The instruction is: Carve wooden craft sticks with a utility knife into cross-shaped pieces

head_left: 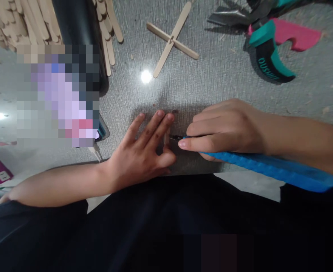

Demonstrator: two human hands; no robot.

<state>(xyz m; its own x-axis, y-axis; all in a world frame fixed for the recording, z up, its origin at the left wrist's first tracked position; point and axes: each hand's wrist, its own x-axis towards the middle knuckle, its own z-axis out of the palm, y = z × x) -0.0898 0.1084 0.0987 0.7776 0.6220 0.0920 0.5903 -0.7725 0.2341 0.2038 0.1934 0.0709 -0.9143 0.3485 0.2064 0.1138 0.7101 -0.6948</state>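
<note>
Now | near table edge (194,169) | right hand (230,126) clamped on cutter (264,165) | left hand (140,151) pins stick (166,139)

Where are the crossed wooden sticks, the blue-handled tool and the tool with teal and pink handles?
Crossed wooden sticks (171,40): head view, where they cross.
Blue-handled tool (274,169): head view, along its handle.
Teal-and-pink-handled tool (265,35): head view, teal part of a handle.

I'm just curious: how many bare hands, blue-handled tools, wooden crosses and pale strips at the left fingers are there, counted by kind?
Bare hands: 2 (left hand, right hand)
Blue-handled tool: 1
Wooden cross: 1
Pale strip: 1
Total: 5
</note>
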